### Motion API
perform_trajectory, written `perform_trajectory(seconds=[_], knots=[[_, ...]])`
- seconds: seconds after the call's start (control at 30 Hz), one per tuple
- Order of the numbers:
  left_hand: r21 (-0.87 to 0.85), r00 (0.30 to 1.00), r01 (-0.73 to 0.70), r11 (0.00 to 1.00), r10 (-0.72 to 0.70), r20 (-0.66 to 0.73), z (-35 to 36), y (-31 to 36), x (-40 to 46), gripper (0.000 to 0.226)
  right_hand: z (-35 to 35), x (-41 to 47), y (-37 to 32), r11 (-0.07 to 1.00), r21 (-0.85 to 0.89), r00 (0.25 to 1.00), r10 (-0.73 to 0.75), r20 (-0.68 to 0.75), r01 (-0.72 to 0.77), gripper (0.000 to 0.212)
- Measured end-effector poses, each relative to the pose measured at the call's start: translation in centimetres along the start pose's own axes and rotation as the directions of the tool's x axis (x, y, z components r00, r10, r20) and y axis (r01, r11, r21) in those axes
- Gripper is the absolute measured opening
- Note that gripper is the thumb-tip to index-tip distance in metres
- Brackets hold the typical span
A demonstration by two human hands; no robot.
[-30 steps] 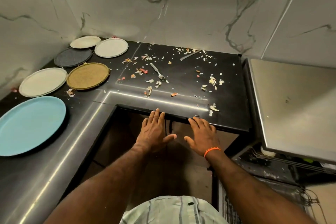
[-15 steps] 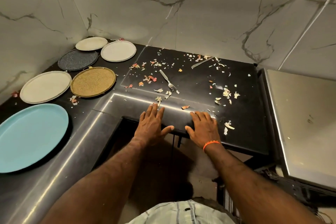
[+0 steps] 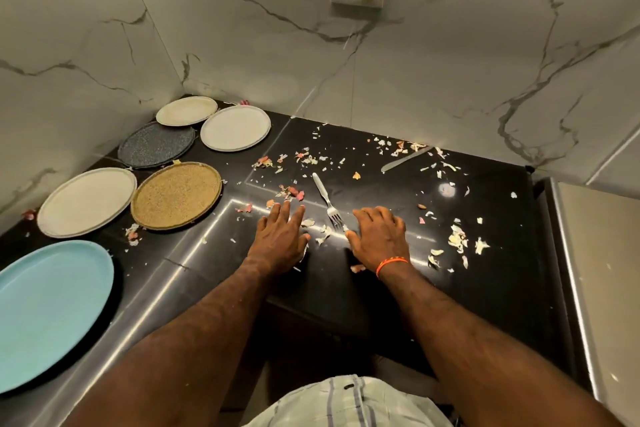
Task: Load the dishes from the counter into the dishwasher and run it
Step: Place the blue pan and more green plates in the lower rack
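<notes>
both hands flat on the counter, fork between them, loading not yet begun

the left hand (image 3: pixel 281 242) is lying palm down on the black counter (image 3: pixel 491 291) with fingers straight and spread, holding nothing; the right hand (image 3: pixel 380 238) is lying palm down too, fingers lightly bent and close together, gripping nothing, an orange wristband (image 3: pixel 391 265) showing at the wrist; the fork (image 3: pixel 327 199) is lying between the two hands, tines toward the person, just beside the right thumb, contact hard to tell; a knife (image 3: pixel 405 159) is lying further back near the wall among peel scraps (image 3: pixel 457 240); six plates are sitting along the left run of counter: blue plate (image 3: pixel 45 312) nearest, white plate (image 3: pixel 86 201), tan speckled plate (image 3: pixel 176 195), dark speckled plate (image 3: pixel 156 145), then two pale plates (image 3: pixel 235 127) at the corner; the steel surface at far right (image 3: pixel 602 274) is likely the dishwasher, door state not showing.

judging the step in hand as picking up the fork; doing it well is meaning pinching the handle, not the tines, and sliding it clear of the scraps so none are going into the machine; plates are looking smooth and flat to the counter, so lifting by an edge is likely working better than grabbing from above.
</notes>
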State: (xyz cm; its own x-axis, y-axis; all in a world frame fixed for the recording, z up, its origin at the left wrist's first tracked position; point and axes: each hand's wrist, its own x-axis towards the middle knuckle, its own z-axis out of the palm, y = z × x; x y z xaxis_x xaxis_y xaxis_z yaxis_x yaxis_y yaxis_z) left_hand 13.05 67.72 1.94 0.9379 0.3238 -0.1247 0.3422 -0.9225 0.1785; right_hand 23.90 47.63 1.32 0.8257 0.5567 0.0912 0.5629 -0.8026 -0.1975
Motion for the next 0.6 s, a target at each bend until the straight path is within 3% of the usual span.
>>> perform_trajectory(seconds=[0.27,0.43,0.6], knots=[[0.022,1.0,-0.003,1.0,0.003,0.015,-1.3,1.0,4.6,0.063,0.6,5.7,-0.7,0.999,-0.04,0.994,0.0,0.109,0.005,0.054],[0.038,0.998,-0.032,0.999,0.029,0.061,-1.6,0.4,7.7,0.058,1.2,7.6,-1.9,1.0,-0.022,0.983,-0.009,0.185,0.013,0.036],[0.018,0.998,-0.064,0.998,0.063,0.021,-1.5,-0.3,9.9,0.062,1.3,8.3,-2.0,0.991,0.096,0.967,0.068,0.246,-0.094,0.02]])
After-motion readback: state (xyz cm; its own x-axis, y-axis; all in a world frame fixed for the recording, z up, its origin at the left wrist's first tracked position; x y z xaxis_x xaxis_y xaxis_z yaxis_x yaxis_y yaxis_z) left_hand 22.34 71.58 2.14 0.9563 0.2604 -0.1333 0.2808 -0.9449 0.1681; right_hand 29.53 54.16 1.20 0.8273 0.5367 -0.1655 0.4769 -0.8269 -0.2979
